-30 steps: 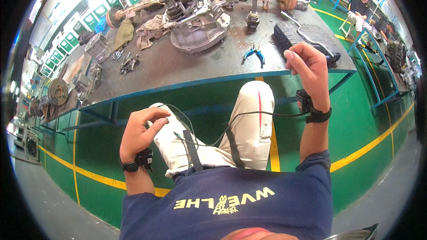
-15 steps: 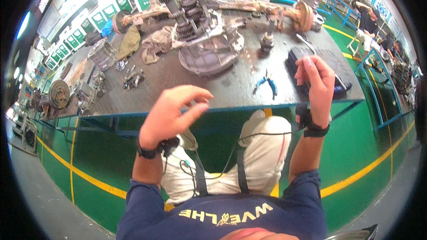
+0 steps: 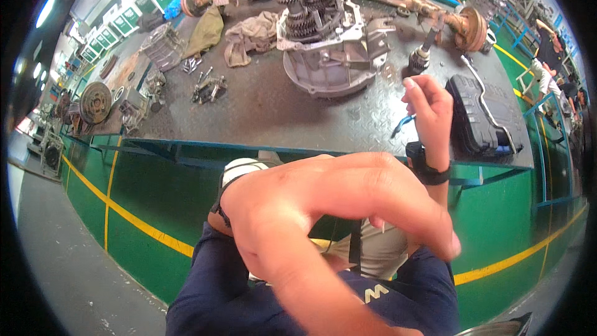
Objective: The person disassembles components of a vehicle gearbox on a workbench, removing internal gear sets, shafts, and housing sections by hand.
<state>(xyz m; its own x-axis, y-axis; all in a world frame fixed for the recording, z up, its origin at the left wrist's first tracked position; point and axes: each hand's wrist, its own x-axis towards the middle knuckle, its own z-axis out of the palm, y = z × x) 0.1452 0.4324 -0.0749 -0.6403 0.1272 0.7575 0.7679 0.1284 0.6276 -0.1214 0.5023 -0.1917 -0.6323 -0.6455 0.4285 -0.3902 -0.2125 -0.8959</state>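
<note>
My left hand (image 3: pixel 329 193) looms large and close to the view, in front of my lap. Its fingers are spread and bent, with nothing visible in them. Over the table's front edge, my right hand (image 3: pixel 430 112) is raised with loosely bent fingers, a little apart and holding nothing I can see. Behind it, mostly hidden, lie blue-handled pliers (image 3: pixel 404 126). To its right is a black tool case (image 3: pixel 482 115) with a long metal bar (image 3: pixel 482 93) on top. A gear shaft (image 3: pixel 420 59) stands beyond my right hand.
A gearbox housing (image 3: pixel 329 78) with exposed gears stands on the metal table (image 3: pixel 249 115). Further left are rags (image 3: pixel 249 37), small metal parts (image 3: pixel 208 89) and a round disc (image 3: pixel 95 102). A rusty axle (image 3: pixel 469 28) spans the back. People sit at the far right.
My left hand has come up toward the view and now covers much of my lap. The view has shifted, so the table's things sit further right. My right hand now overlaps the pliers.
</note>
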